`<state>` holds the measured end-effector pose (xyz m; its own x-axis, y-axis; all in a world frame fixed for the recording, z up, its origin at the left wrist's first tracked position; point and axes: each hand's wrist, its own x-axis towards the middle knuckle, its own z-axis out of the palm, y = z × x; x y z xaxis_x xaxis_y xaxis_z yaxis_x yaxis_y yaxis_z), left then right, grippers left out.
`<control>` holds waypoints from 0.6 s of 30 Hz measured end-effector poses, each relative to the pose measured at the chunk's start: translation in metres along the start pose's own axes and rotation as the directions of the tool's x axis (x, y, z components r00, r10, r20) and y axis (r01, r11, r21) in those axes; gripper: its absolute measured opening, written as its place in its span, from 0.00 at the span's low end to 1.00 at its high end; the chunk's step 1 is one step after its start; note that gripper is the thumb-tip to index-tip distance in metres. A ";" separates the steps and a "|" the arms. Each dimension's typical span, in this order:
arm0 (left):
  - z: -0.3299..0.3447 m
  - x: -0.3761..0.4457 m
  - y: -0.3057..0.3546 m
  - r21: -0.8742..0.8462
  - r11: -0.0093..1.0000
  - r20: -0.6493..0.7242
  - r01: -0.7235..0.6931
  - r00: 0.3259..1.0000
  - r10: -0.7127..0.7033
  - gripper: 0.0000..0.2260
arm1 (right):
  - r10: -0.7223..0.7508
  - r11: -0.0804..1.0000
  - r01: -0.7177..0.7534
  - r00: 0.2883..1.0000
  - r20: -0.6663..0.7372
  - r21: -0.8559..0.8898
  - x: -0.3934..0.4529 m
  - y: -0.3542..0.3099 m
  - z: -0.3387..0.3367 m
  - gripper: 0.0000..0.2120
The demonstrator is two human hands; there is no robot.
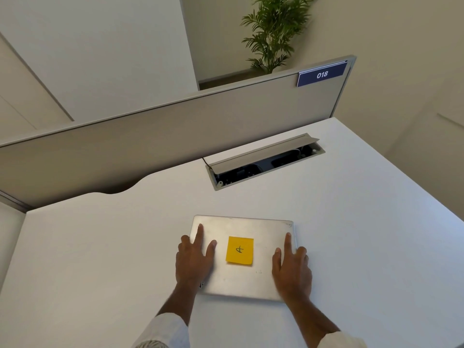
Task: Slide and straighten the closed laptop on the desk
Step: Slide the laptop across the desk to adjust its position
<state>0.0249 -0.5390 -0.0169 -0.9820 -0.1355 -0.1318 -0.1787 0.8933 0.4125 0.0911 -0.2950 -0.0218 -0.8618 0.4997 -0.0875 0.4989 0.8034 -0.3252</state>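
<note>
A closed silver laptop (242, 228) lies flat on the white desk (100, 247), near its front middle, with a yellow sticky note (239, 250) stuck to its lid. My left hand (194, 259) rests on the laptop's left side, index finger and thumb spread over the lid and the other fingers curled round the left edge. My right hand (292, 267) mirrors it on the right side, with fingers over the right edge. The laptop's edges sit slightly turned against the desk's front.
An open cable tray (266, 162) with a raised grey flap is set into the desk behind the laptop. A grey partition (175, 131) with a blue "018" label (322, 74) stands along the back. A potted plant (273, 31) is beyond it.
</note>
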 end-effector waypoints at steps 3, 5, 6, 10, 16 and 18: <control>-0.002 -0.001 0.001 0.054 0.998 -0.007 -0.020 1.000 0.021 0.31 | -0.012 1.000 0.012 1.000 -0.002 -0.012 -0.001 0.000 0.002 0.28; -0.003 -0.003 0.003 0.086 0.996 -0.019 -0.029 0.999 0.031 0.30 | -0.016 1.000 0.016 1.000 -0.003 -0.015 -0.001 -0.001 0.003 0.28; -0.003 -0.004 0.004 0.107 0.994 -0.025 -0.031 0.999 0.034 0.30 | -0.018 1.000 0.018 1.000 -0.003 -0.020 0.000 -0.001 0.003 0.28; -0.003 -0.007 0.009 0.190 0.981 -0.031 -0.031 0.999 0.037 0.29 | -0.026 0.999 0.026 1.000 0.009 -0.037 0.001 -0.002 0.003 0.27; -0.001 -0.011 0.014 0.258 0.966 -0.048 -0.001 0.999 0.013 0.25 | -0.033 0.998 0.033 0.999 0.012 -0.060 0.000 -0.003 0.003 0.27; 0.000 -0.012 0.016 0.273 0.962 -0.043 0.016 0.999 -0.004 0.25 | -0.035 0.997 0.036 0.999 0.015 -0.066 -0.001 -0.004 0.003 0.27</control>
<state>0.0340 -0.5236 -0.0085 -0.9830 -0.1577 -0.0943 -0.1705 0.9741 0.1483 0.0897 -0.2991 -0.0230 -0.8800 0.4663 -0.0904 0.4726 0.8405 -0.2651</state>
